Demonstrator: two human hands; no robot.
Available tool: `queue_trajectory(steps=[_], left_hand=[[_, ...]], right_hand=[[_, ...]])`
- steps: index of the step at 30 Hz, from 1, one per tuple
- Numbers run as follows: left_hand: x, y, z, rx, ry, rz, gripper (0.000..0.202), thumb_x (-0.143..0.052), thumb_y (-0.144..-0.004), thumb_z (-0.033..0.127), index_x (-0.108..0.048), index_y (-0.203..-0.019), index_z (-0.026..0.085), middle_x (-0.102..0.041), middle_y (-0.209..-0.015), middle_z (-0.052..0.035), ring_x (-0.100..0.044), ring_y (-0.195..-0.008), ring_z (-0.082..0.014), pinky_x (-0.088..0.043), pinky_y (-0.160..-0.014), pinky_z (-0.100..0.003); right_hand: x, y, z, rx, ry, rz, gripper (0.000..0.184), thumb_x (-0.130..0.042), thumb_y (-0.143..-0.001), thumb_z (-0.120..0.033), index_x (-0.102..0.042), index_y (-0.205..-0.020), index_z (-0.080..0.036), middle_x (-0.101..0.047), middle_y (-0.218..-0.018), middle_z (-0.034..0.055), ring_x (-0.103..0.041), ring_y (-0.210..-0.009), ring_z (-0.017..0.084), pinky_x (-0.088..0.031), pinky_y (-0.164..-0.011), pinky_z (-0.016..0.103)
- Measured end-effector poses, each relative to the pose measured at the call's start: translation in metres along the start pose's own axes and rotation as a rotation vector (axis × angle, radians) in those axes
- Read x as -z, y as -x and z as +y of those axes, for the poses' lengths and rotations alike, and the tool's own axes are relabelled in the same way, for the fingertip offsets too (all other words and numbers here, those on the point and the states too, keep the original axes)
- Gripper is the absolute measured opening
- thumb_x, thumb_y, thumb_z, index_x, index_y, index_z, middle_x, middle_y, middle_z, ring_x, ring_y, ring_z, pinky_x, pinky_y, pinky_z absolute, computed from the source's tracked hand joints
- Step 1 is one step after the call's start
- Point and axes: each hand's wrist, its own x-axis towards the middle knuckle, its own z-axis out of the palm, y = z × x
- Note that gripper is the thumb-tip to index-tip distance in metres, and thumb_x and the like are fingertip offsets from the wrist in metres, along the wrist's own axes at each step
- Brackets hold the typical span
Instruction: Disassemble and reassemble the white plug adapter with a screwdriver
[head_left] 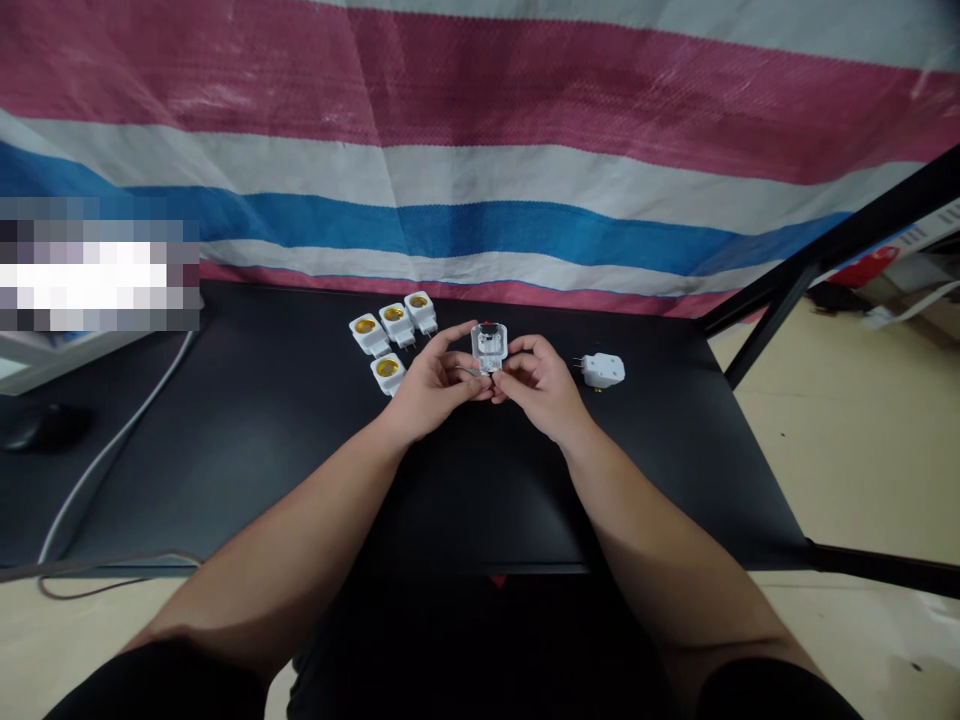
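Both hands meet over the middle of a black table (247, 440). My left hand (433, 382) and my right hand (541, 383) are each closed on a small clear plastic socket part (489, 347), held upright between the fingertips. Just left of my left hand lie several white lamp-socket adapters with brass-yellow centres (392, 325). One more white plug adapter (602, 371) lies on its side to the right of my right hand, apart from it.
A striped red, white and blue tarp (480, 150) hangs behind the table. A white cable (112, 450) runs across the table's left side near a dark mouse (45, 428). A black metal frame (825, 250) stands at the right over a pale floor.
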Motion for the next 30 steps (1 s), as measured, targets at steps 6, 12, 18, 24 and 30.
queue_trajectory(steps=[6, 12, 18, 24, 30], left_hand=[[0.0008, -0.0005, 0.0002, -0.036, -0.011, -0.032, 0.081, -0.090, -0.087, 0.015, -0.053, -0.159, 0.026, -0.076, -0.107, -0.0032, -0.079, -0.085, -0.0141, -0.071, -0.087, -0.032], [0.0011, -0.0005, 0.0012, -0.042, -0.030, -0.033, 0.082, -0.090, -0.087, 0.014, -0.054, -0.159, 0.028, -0.075, -0.108, -0.0028, -0.078, -0.083, -0.0122, -0.070, -0.087, -0.030], [0.0017, -0.0012, 0.0005, -0.096, -0.087, -0.040, 0.079, -0.088, -0.088, 0.014, -0.056, -0.159, 0.027, -0.077, -0.108, -0.0040, -0.078, -0.086, -0.0135, -0.069, -0.088, -0.030], [0.0018, -0.0013, -0.0014, -0.098, -0.152, -0.010, 0.078, -0.090, -0.086, 0.016, -0.056, -0.156, 0.025, -0.075, -0.105, -0.0031, -0.076, -0.080, -0.0125, -0.070, -0.083, -0.030], [0.0002, 0.0002, 0.0008, -0.075, -0.218, 0.029, 0.076, -0.090, -0.087, 0.017, -0.055, -0.154, 0.023, -0.072, -0.099, -0.0015, -0.075, -0.078, -0.0130, -0.068, -0.080, -0.029]], right_hand=[[0.0000, 0.0010, -0.0018, 0.024, 0.030, -0.014, 0.058, -0.095, -0.079, -0.046, -0.050, -0.109, -0.028, -0.072, -0.082, -0.0061, -0.072, -0.069, 0.015, -0.069, -0.071, 0.036], [0.0007, 0.0012, -0.0020, 0.034, 0.040, -0.003, 0.055, -0.095, -0.079, -0.043, -0.050, -0.108, -0.028, -0.072, -0.082, -0.0061, -0.071, -0.069, 0.014, -0.069, -0.070, 0.034], [0.0005, 0.0009, 0.0008, 0.050, 0.079, 0.003, 0.053, -0.092, -0.080, -0.043, -0.048, -0.107, -0.029, -0.071, -0.083, -0.0063, -0.072, -0.070, 0.015, -0.068, -0.069, 0.035], [0.0022, 0.0013, 0.0036, 0.087, 0.156, -0.015, 0.045, -0.086, -0.085, -0.037, -0.047, -0.107, -0.029, -0.071, -0.085, -0.0050, -0.072, -0.071, 0.017, -0.064, -0.069, 0.036], [0.0052, 0.0000, 0.0074, 0.106, 0.180, -0.035, 0.044, -0.085, -0.085, -0.034, -0.048, -0.108, -0.030, -0.069, -0.085, -0.0050, -0.070, -0.072, 0.017, -0.062, -0.070, 0.036]])
